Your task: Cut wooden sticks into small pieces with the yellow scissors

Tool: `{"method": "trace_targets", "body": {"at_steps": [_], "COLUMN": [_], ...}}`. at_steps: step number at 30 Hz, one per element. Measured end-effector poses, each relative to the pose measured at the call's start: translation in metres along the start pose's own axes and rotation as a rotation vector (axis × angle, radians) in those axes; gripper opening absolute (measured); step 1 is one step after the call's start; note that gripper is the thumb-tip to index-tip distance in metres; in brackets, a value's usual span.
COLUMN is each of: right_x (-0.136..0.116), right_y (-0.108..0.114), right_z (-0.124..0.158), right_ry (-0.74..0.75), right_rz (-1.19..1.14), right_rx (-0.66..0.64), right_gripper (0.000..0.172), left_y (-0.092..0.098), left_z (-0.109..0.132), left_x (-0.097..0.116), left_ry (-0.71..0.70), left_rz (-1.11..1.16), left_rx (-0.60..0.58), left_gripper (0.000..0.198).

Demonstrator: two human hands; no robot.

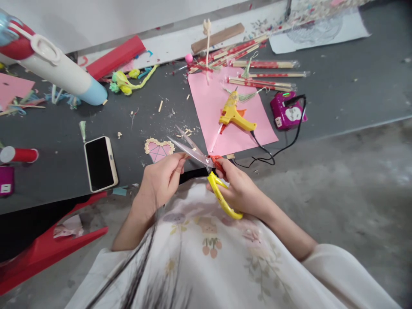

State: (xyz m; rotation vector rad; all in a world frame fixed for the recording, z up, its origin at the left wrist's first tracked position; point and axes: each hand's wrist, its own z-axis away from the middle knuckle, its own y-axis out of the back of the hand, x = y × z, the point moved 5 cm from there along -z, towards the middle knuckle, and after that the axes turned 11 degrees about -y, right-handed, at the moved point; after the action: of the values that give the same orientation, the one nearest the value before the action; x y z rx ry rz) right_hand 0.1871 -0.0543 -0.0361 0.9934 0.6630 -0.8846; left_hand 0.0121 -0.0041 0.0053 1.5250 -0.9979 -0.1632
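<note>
Left hand (162,178) pinches a thin stick (189,156), seemingly for snipping; right hand (236,183) curls round parted scissors (207,161), needing steady closing.

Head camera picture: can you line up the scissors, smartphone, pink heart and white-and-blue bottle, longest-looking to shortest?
1. White-and-blue bottle, even with its top cut off by the picture's edge
2. Scissors
3. Smartphone
4. Pink heart, though its tip seems hidden behind the left hand
</note>
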Motion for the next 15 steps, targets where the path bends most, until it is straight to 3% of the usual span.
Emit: {"method": "trace_targets", "body": {"at_steps": [2, 5, 7, 10, 15], "right_x": [0.005, 0.01, 0.009, 0.006, 0.007], "right_y": [-0.001, -0.004, -0.006, -0.011, -0.023], "right_z": [-0.003, -0.008, -0.011, -0.016, -0.022], "right_ry": [-0.062, -0.091, -0.062, -0.015, 0.008], "right_rz": [-0.014, -0.121, -0.247, -0.385, -0.523], "right_rx": [0.005, -0.01, -0.042, -0.083, -0.158], "right_gripper": [0.042, 0.036, 0.036, 0.04, 0.038], "left_y": [-0.001, 0.002, -0.001, -0.017, -0.042], "left_z": [0.0, 0.006, 0.011, 0.011, 0.011], "left_x": [0.0, 0.005, 0.012, 0.017, 0.01], "left_ry": [-0.052, -0.172, -0.293, -0.318, 0.033], "left_rz": [-0.103, -0.202, -0.144, 0.096, 0.53], "left_rx": [0.088, 0.365, 0.432, 0.212, -0.204], "left_gripper": [0.026, 0.034, 0.027, 0.004, 0.018]}}
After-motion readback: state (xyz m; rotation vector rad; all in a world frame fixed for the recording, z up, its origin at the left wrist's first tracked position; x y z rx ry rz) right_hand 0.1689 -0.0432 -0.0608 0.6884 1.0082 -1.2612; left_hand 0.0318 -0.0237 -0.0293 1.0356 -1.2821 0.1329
